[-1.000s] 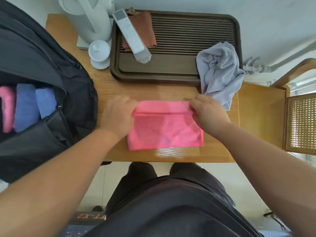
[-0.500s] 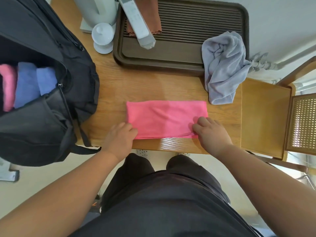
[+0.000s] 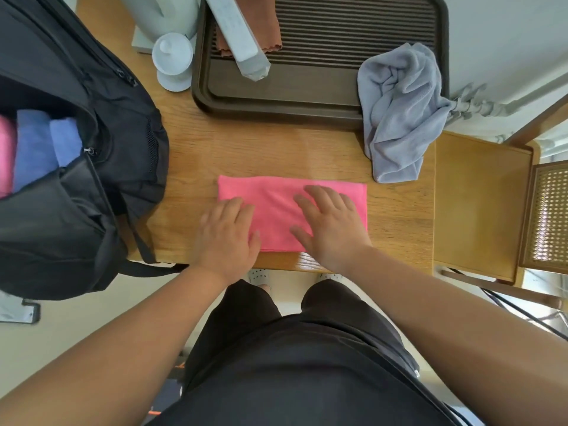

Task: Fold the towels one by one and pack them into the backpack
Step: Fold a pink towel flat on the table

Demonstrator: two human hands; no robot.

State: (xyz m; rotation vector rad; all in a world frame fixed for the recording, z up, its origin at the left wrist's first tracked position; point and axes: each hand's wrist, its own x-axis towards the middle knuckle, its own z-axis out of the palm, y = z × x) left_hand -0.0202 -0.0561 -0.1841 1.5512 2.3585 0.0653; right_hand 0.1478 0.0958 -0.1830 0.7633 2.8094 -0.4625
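Head view — pink towel (image 3: 276,195) on tabletop (image 3: 190,167)
Left hand (image 3: 227,238) and right hand (image 3: 330,224) are pressing it flat, fingers straight.

Fold's down: the pink microfibre towel (image 3: 276,204) has gone from a half-turned flap to a flat narrow strip, and both hands, left hand (image 3: 227,238) and right hand (image 3: 332,226), have let go and now press flat on it.

No legible text, label, brand or number anywhere. Faint marks on the long white device (image 3: 238,38) lying across the far tray (image 3: 338,96) are too blurred to read. Orange marks (image 3: 153,412) at the near edge, low left, are cut off and unreadable.
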